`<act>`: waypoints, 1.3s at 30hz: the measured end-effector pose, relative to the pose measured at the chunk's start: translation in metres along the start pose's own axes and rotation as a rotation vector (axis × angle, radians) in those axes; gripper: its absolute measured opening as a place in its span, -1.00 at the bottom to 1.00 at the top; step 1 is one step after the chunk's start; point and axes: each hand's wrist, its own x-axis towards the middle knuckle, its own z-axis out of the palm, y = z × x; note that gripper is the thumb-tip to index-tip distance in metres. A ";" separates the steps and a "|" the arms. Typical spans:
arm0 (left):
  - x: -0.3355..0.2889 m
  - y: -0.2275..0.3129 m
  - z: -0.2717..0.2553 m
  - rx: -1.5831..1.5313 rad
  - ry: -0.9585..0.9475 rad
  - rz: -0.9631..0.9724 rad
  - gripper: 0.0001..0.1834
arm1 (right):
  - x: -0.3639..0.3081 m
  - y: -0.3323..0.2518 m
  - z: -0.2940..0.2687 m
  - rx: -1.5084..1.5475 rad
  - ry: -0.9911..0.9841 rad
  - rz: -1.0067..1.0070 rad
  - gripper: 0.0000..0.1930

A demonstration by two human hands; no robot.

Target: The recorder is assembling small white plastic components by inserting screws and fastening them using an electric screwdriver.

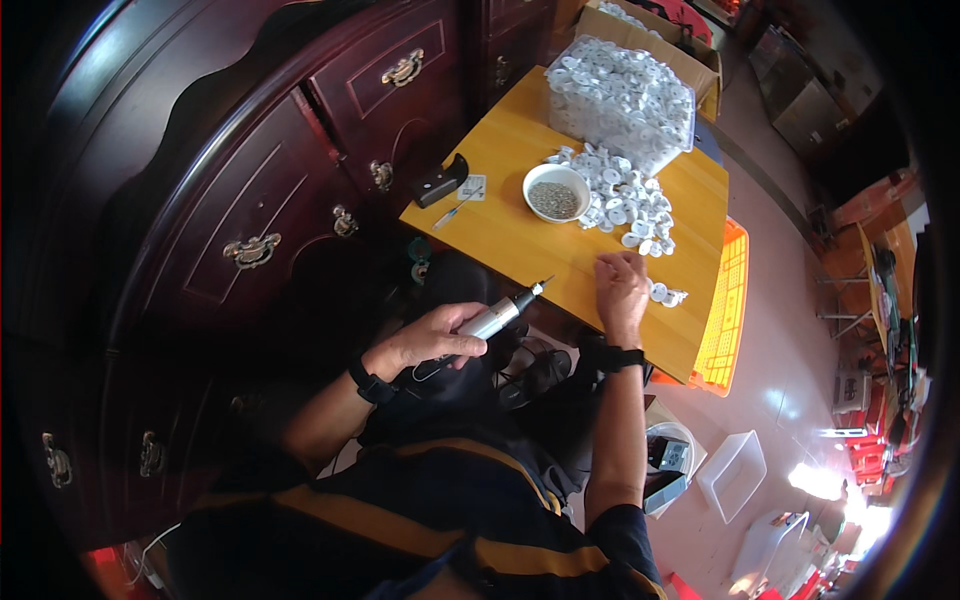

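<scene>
My left hand (440,338) is wrapped round a silver and black electric screwdriver (492,320), its bit pointing up and right over the table's near edge. Above the yellow wooden table (490,140), my right hand (622,285) has its fingers curled together; whatever they hold, if anything, is hidden. Just right of that hand lie a few small white plastic parts (667,294). A larger loose pile of similar white parts (620,195) spreads beyond it. A white bowl (536,204) holding many tiny metal pieces, probably screws, stands left of the pile.
A clear bin (622,115) heaped with white parts stands at the table's far end, before a cardboard box (655,42). On the left, a black holder (440,182) sits by dark wooden drawers (245,210). An orange plastic basket (722,310) is beside the table's right edge.
</scene>
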 end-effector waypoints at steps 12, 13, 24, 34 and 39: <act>-0.027 -0.043 -0.022 -0.030 0.061 0.051 -0.48 | 0.068 -0.045 -0.011 -0.178 -0.218 -0.134 -0.83; -0.027 -0.043 -0.022 -0.021 0.065 0.044 -0.48 | 0.077 -0.052 -0.003 -0.148 -0.272 -0.174 -0.85; -0.019 -0.063 -0.026 0.121 0.089 0.197 -0.42 | 0.133 -0.063 0.078 -0.351 -0.650 -0.275 -0.81; -0.017 -0.050 -0.026 0.028 0.058 0.106 -0.33 | 0.139 -0.043 0.067 -0.119 -0.524 -0.324 -0.85; -0.020 -0.056 -0.029 -0.003 0.078 0.108 -0.29 | 0.110 -0.052 0.047 0.684 -0.515 0.250 -0.97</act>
